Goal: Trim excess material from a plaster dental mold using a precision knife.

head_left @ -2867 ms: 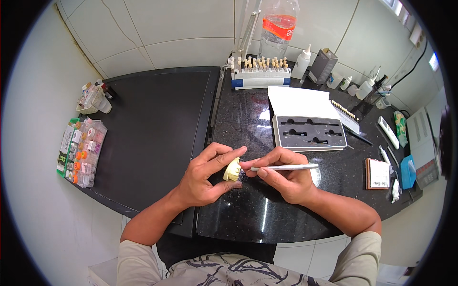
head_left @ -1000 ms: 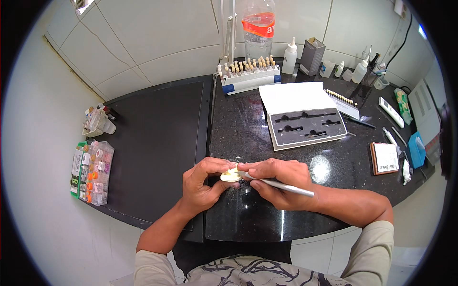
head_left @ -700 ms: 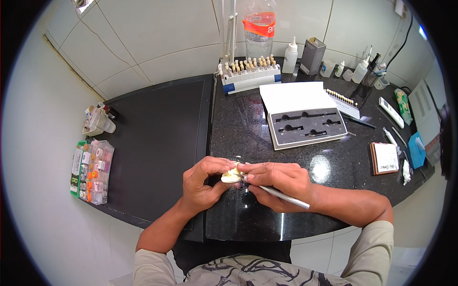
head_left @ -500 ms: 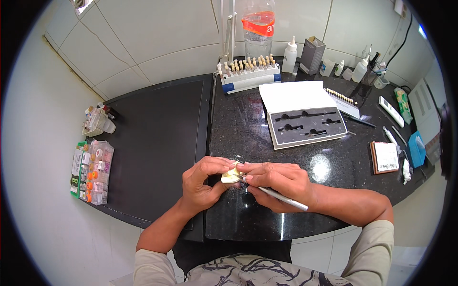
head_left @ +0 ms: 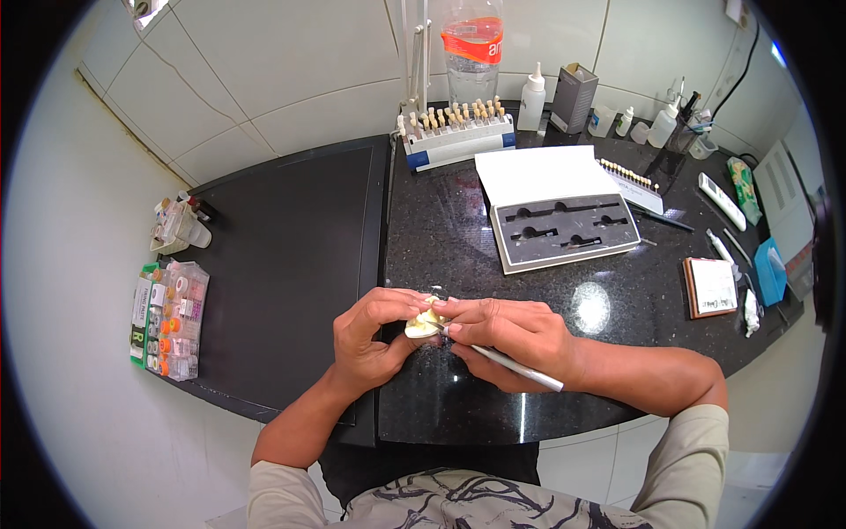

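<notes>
Between the thumb and fingers of my left hand is a small cream-yellow dental model, held just above the dark counter. My right hand grips a slim silver pen-shaped carving tool. Its tip meets the model's right side, while its handle slants down to the right below my palm. Fingertips of my right hand rest close against the model's top and the left fingers. The hands cover part of the model, and the exact shape of the tool's tip is too small to make out.
Beyond my hands lies an opened white case with a dark foam insert. Tooth shade guides, a big plastic bottle and dropper bottles line the back. A notepad sits right; boxed small jars sit left.
The view has shifted slightly. Both hands keep the same grip, with the tool tip still at the model; only tiny movement shows.
</notes>
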Demonstrator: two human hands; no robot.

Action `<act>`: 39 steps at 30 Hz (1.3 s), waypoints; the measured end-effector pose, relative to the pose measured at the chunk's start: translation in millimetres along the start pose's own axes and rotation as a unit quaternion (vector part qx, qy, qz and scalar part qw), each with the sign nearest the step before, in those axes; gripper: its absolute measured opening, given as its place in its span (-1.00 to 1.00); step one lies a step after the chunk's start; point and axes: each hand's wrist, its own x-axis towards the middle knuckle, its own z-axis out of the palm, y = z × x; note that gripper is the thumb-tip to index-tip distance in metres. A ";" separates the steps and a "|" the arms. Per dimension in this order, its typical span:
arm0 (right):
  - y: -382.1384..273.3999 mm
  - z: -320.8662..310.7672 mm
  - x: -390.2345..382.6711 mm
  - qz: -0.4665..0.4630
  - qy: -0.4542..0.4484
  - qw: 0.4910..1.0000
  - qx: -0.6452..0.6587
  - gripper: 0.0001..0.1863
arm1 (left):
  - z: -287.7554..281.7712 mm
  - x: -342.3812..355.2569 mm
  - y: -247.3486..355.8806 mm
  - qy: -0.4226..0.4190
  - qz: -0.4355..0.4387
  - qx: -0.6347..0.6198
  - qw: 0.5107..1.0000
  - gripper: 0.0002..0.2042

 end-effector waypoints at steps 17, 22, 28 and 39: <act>1.8 1.9 -2.1 -0.016 -0.010 1.000 -0.016 -0.66 | -0.1 1.5 0.2 -0.004 0.020 0.012 1.000 -0.64; -3.2 2.8 -1.0 -0.034 -0.010 0.999 -0.042 -0.70 | -0.1 4.4 5.3 -0.008 0.038 0.032 0.999 -0.65; -4.0 5.9 -0.3 -0.056 -0.007 0.997 -0.055 -0.81 | -0.3 6.3 9.1 -0.003 0.075 0.082 0.994 -0.64; -4.5 5.2 0.3 -0.067 0.000 0.997 -0.044 -0.79 | -1.0 6.1 8.1 -0.010 0.087 0.081 0.993 -0.62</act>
